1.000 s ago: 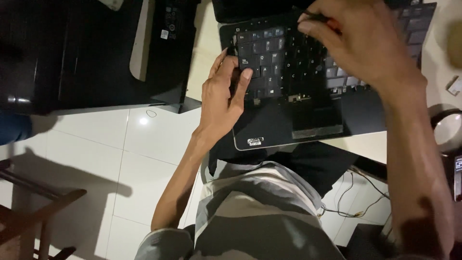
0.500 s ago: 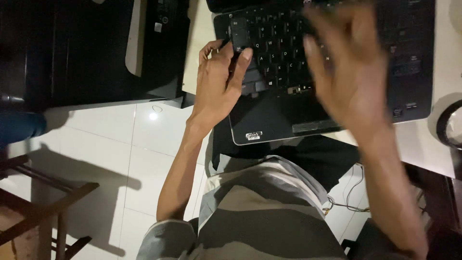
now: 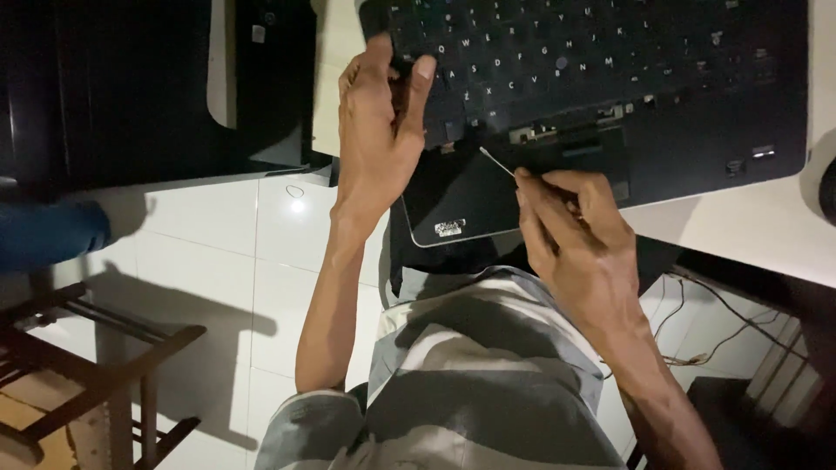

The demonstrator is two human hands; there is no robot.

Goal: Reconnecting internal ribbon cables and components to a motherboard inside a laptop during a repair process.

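A black laptop [image 3: 697, 130] lies open on a white desk, its front left corner hanging over the desk edge. My left hand [image 3: 379, 130] grips the laptop's left edge beside the keyboard, thumb on the palm rest. My right hand [image 3: 575, 235] sits at the front of the laptop and pinches a thin metal tool [image 3: 496, 161]. The tool's tip points up and left toward the strip between the keyboard and the touchpad [image 3: 566, 139], where the trim looks lifted.
A second black device [image 3: 131, 87] lies to the left on another surface. The white desk [image 3: 740, 235] runs to the right. Below are white floor tiles [image 3: 226, 261], a wooden stool [image 3: 96, 374] at lower left and cables [image 3: 688, 322] under the desk.
My right hand has come down from the laptop's top right to its front edge, holding the thin tool. My left hand stays on the left edge. The view has shifted slightly.
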